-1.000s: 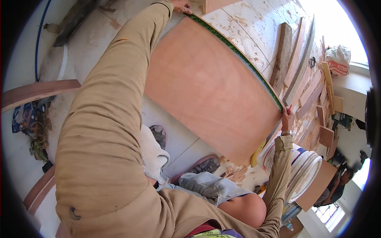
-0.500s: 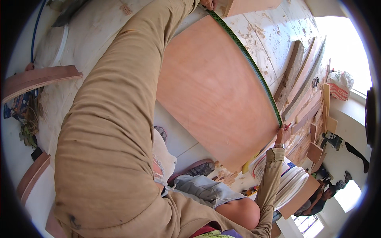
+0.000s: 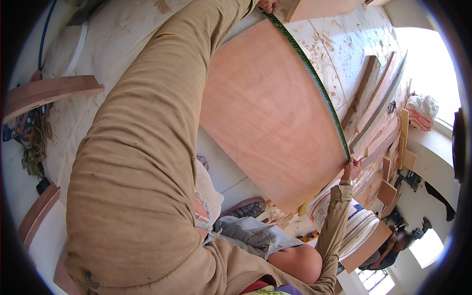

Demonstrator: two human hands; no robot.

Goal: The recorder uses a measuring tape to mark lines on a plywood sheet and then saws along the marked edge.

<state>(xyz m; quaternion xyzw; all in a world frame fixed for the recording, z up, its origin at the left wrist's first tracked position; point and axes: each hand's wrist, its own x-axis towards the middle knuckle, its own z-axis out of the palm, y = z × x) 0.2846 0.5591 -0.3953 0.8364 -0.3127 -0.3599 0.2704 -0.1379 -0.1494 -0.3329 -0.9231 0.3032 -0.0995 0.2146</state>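
Note:
A large pale reddish wooden board (image 3: 270, 118) lies on the tiled floor before me, with a green measuring tape (image 3: 319, 83) stretched along its far right edge. My left hand (image 3: 268, 6), at the top of the view, is closed on one end of the tape. My right hand (image 3: 351, 169) is closed at the other end by the board's near corner, gripping the tape and a slim red pencil or marker (image 3: 357, 162). A yellow object (image 3: 304, 209) shows partly under that corner, beside white plastic buckets (image 3: 359, 231).
Several timber lengths (image 3: 364, 93) and offcuts lie right, among shavings. A white sack (image 3: 420, 110) is by the bright opening. Another person (image 3: 381, 253) is at lower right. A curved wooden piece (image 3: 51, 96) and clutter (image 3: 29, 142) are left. My shoe (image 3: 243, 209) is beside the board.
The view has shifted, so my left hand sits farther right and my right hand lower in the picture. Both keep hold of the tape along the board's edge.

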